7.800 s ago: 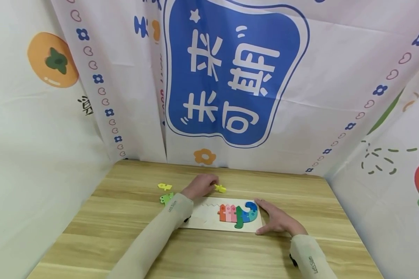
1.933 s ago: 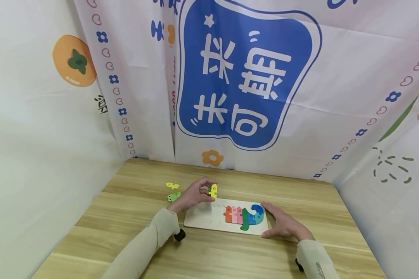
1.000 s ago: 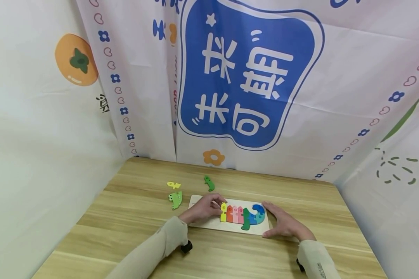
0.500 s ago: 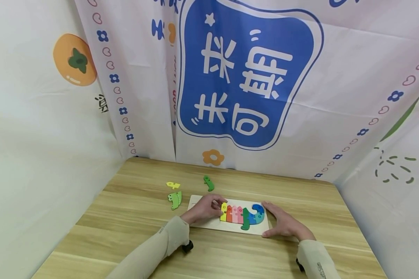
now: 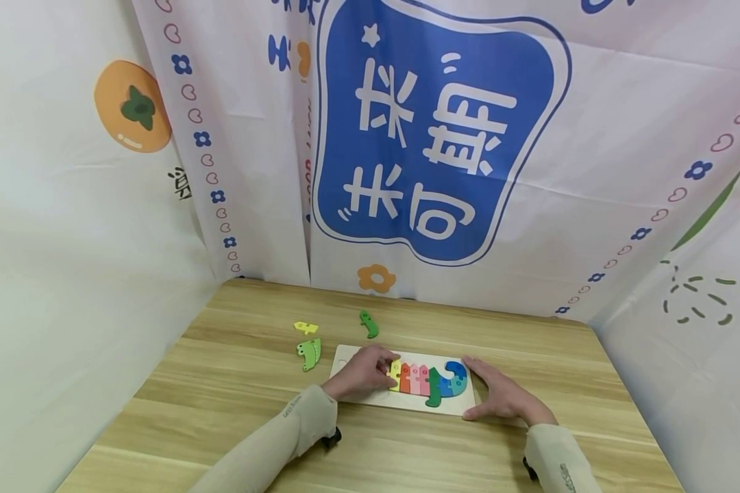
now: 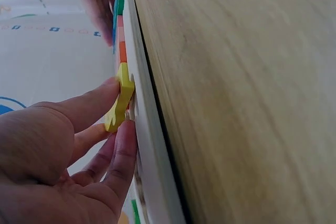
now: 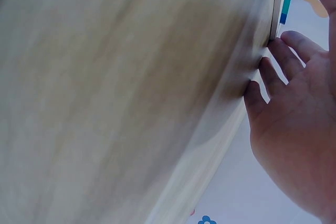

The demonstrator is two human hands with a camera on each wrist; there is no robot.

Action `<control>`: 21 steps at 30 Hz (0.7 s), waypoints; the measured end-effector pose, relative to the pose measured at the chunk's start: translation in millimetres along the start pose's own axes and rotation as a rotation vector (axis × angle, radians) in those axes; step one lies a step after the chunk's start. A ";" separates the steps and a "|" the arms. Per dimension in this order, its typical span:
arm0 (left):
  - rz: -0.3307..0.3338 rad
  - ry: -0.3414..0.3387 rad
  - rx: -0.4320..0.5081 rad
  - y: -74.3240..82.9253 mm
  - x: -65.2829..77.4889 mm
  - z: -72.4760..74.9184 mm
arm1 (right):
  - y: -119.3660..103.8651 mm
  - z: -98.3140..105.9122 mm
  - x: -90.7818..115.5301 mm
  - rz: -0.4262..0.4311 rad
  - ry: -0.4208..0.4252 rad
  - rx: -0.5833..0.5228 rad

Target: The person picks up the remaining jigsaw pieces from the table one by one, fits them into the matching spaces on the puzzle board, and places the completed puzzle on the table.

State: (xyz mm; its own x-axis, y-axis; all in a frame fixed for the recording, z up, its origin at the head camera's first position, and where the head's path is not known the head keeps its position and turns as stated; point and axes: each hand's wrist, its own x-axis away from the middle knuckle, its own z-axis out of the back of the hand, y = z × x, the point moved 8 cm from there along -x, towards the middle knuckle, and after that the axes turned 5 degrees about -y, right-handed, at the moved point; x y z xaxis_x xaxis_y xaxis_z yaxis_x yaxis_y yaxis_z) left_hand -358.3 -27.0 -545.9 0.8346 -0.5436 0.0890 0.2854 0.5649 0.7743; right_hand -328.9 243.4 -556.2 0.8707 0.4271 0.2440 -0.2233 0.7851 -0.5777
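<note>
My left hand (image 5: pixel 362 373) pinches a yellow puzzle piece (image 5: pixel 396 374) between thumb and fingers, over the pale wooden puzzle board (image 5: pixel 459 407). In the left wrist view that yellow piece (image 6: pixel 124 88) sits slightly tilted, its edge at the orange-red piece (image 6: pixel 123 51). Along the board run the orange-red piece (image 5: pixel 405 380), two pink pieces (image 5: pixel 419 381), a dark green leg piece (image 5: pixel 434 388) and blue tail pieces (image 5: pixel 458 378). My right hand (image 5: pixel 504 397) spans the board's right end, thumb and fingers spread, fingertips at its edge.
Left of the board lies a light green crocodile-head piece (image 5: pixel 310 355), with another yellow piece (image 5: pixel 306 327) behind it. A green leg piece (image 5: pixel 368 324) lies behind the board. Printed white cloth (image 5: pixel 247 171) surrounds the wooden table (image 5: pixel 222 383).
My left hand has brought the yellow piece from behind the board down beside the orange-red one, and its fingers have shifted slightly on it. My right hand stays at the board's end.
</note>
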 end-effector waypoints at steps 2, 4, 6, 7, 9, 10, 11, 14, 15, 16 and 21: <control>-0.005 0.004 -0.044 2.1 1.0 0.0 | 0.3 -0.3 -0.1 -0.003 0.000 0.002; -0.012 0.008 -0.077 4.0 2.0 -0.1 | 0.1 -0.4 -0.1 -0.005 0.000 0.001; -0.016 0.009 -0.103 5.3 2.6 -0.6 | 0.1 -0.3 -0.1 -0.004 0.001 0.003; -0.021 0.010 -0.109 6.3 2.9 -0.6 | 0.1 -0.2 -0.1 -0.004 0.002 0.003; -0.032 0.011 -0.118 8.1 3.2 -0.7 | -0.2 0.0 0.1 -0.002 0.002 0.004; -0.035 0.009 -0.128 9.0 3.4 -0.8 | -0.3 0.0 0.2 -0.002 0.002 0.004; -0.039 0.009 -0.136 9.8 3.6 -1.0 | -0.5 0.1 0.3 0.000 0.002 0.005; -0.052 0.012 -0.163 11.7 3.8 -1.4 | -0.9 0.0 0.5 0.000 0.002 0.004; -0.055 0.012 -0.172 12.0 3.7 -1.6 | -0.9 0.0 0.6 0.000 0.002 0.004; -0.053 0.013 -0.178 11.9 3.7 -1.9 | -0.9 -0.1 0.6 -0.001 0.001 0.002; -0.044 0.017 -0.188 11.9 4.3 -1.9 | -0.7 -0.4 0.8 -0.006 -0.001 -0.010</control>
State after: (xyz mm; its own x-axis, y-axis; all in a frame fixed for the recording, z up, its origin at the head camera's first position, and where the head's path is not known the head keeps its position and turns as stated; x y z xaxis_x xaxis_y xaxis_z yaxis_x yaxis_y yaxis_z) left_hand -350.5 -21.4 -537.5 0.8271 -0.5602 0.0458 0.4033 0.6482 0.6459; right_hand -327.9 243.0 -555.9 0.8717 0.4226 0.2481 -0.2137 0.7835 -0.5836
